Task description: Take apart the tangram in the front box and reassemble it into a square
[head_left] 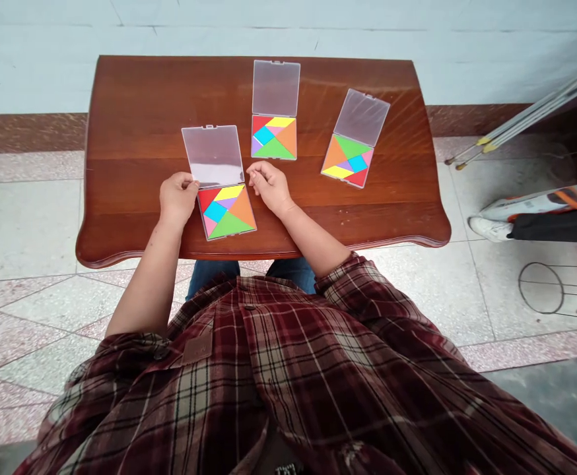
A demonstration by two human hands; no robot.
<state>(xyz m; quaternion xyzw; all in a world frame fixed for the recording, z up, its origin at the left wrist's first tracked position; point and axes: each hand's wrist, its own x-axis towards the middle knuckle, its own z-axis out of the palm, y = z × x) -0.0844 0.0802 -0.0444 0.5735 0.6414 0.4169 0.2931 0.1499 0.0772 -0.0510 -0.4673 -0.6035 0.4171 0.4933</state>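
left fingers (187, 184) pinching clear lid (213, 156) of tangram case (227, 212), long axis pointing forward, right fingers (255, 173) curled, empty

A pale blue painted wall (31, 59) rises above a dark reddish-brown skirting band (21, 132) and speckled grey terrazzo floor tiles (26, 224) (pink-flecked strips run between them). A polished reddish-brown wooden table (135, 112) has a scalloped front edge; the thin grey yellow-tipped rods (531, 115) at right are possibly a folded stand.

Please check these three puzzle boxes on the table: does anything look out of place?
The right puzzle box looks most odd: it sits more tilted on the wooden table than the others, and its colored pieces are turned too. Nothing looks spilled or broken.
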